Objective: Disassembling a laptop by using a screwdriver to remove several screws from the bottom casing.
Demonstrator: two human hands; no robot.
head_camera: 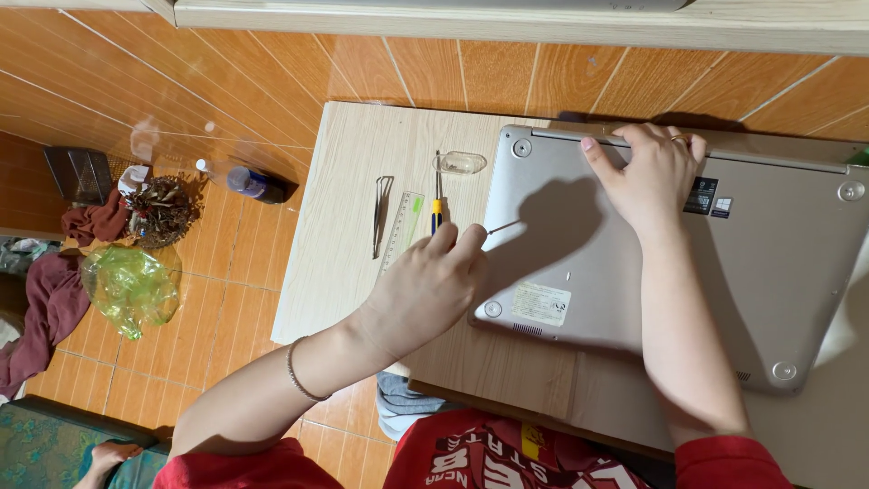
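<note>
Both hands work a laptop (670, 263) on a wooden table (353, 208) over tiled floor (244, 263).

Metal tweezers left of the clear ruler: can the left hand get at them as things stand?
Probably yes. The metal tweezers lie uncovered on the pale wooden table, just beyond the left hand. That hand's fingers pinch a thin metal tool, which could hinder a grasp.

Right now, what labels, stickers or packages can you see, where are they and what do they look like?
Pale rectangular sticker: laptop underside, near left hand.
Black label: beside right hand, rectangular.
Small white-and-dark sticker: right of the black one.
Green plastic bag: crumpled on floor, left.
</note>
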